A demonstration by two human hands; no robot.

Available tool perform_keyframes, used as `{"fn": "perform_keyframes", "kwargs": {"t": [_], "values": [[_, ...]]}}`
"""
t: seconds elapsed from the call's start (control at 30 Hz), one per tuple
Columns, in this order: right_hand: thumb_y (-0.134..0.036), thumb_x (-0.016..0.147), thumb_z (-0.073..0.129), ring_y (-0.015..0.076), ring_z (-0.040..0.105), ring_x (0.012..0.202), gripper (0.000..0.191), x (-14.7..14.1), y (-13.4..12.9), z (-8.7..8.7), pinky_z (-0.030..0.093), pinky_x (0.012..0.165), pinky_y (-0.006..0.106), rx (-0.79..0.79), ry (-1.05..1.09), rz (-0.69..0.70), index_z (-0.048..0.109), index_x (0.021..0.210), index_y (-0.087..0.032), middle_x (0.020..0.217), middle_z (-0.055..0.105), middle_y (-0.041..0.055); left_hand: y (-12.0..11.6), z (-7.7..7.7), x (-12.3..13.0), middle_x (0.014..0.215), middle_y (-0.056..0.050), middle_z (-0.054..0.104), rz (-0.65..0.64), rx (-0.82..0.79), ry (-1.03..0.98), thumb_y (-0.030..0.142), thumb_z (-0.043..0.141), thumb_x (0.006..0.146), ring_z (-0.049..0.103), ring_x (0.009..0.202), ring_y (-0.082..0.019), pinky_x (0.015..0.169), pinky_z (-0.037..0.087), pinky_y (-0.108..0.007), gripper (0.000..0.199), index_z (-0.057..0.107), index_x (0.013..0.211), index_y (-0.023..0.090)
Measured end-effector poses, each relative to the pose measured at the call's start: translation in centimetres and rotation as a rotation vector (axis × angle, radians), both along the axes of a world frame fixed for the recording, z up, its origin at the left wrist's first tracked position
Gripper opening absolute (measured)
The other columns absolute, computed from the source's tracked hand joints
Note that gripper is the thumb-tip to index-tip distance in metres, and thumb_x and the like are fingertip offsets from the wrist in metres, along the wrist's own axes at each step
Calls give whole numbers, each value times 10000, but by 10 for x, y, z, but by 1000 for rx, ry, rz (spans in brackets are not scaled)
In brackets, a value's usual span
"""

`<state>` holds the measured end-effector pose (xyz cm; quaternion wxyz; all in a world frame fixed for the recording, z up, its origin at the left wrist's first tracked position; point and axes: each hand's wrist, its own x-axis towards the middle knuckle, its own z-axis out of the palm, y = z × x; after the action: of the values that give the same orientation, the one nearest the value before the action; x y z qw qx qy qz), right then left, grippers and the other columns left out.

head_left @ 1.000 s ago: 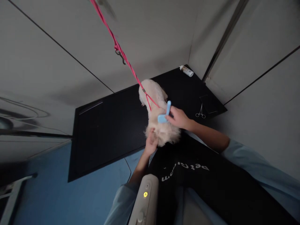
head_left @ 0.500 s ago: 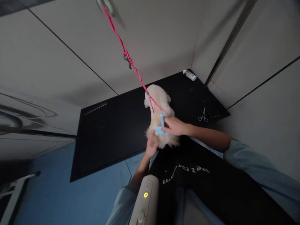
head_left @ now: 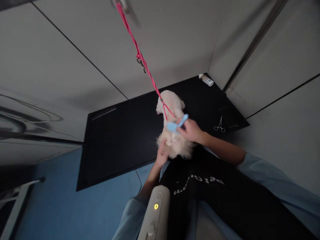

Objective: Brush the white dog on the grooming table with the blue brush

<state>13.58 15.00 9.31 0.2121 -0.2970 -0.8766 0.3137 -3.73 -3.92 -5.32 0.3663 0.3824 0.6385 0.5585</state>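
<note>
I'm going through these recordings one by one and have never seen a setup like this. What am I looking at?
There is no robot here: a person works with bare hands, seen from a camera worn on the head, looking forward and down. The right hand holds a light-blue brush over a pale, fluffy animal, probably a small dog. The left hand touches its fur. A pink strap runs down to the animal, which is on a black table. Also on the table are a white bottle and, nearer the person's right arm, a scissor-like metal tool.
</note>
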Motion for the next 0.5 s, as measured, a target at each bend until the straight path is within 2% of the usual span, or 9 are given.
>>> {"fn": "perform_keyframes", "kwargs": {"t": [0.07,0.13,0.2,0.23,0.3,0.37,0.43,0.5], "values": [[-334,959,701,261,743,870,173,1,3,-2,570,814,372,-63,-49,98,666,1059,-198,967,780,99,0,-1,-1,1315,-174,752,2,0,-21,507,796,806,712,1254,-375,1068,604,-484,730,654,1421,140],[-327,975,677,259,740,872,170,1,7,-2,567,812,371,-53,-24,-8,659,1079,-194,992,781,110,-2,-4,-3,1322,-170,749,24,-3,-20,484,802,800,692,1287,-373,1066,604,-455,733,644,1427,137],[-311,995,643,272,743,947,174,2,10,-1,565,858,386,7,42,-165,654,1118,-187,1089,777,145,-4,-9,-5,1212,-139,776,38,-34,-8,492,820,790,726,1202,-360,995,632,-431,703,662,1392,165],[-311,994,647,274,742,961,176,1,10,-1,564,867,388,17,54,-171,654,1121,-189,1108,774,149,-5,-11,-6,1150,-123,783,37,-49,-7,506,826,792,744,1142,-353,950,645,-426,695,667,1382,175],[-327,971,689,261,741,907,171,0,7,-1,565,831,369,-34,10,-31,657,1081,-201,1049,777,122,-7,-16,-8,1127,-116,782,14,-43,-23,546,824,806,757,1103,-353,918,656,-433,743,646,1427,178],[-339,960,711,248,734,843,169,-2,6,-1,563,785,351,-95,-47,72,654,1047,-207,969,773,96,-6,-19,-11,1252,-140,766,5,6,-44,583,817,815,744,1182,-362,999,640,-457,804,622,1483,179],[-331,984,676,260,740,890,161,-4,6,-2,567,815,366,-66,-30,-35,651,1074,-199,1015,775,117,-5,-21,-13,1357,-157,738,18,35,-44,601,826,799,713,1280,-363,1088,606,-471,808,644,1481,208],[-320,995,652,284,744,988,177,-4,7,-4,569,881,393,-1,9,-137,653,1115,-191,1109,772,149,-3,-23,-15,1362,-155,742,47,26,-31,606,836,782,700,1311,-359,1110,597,-472,761,687,1434,243]]}}
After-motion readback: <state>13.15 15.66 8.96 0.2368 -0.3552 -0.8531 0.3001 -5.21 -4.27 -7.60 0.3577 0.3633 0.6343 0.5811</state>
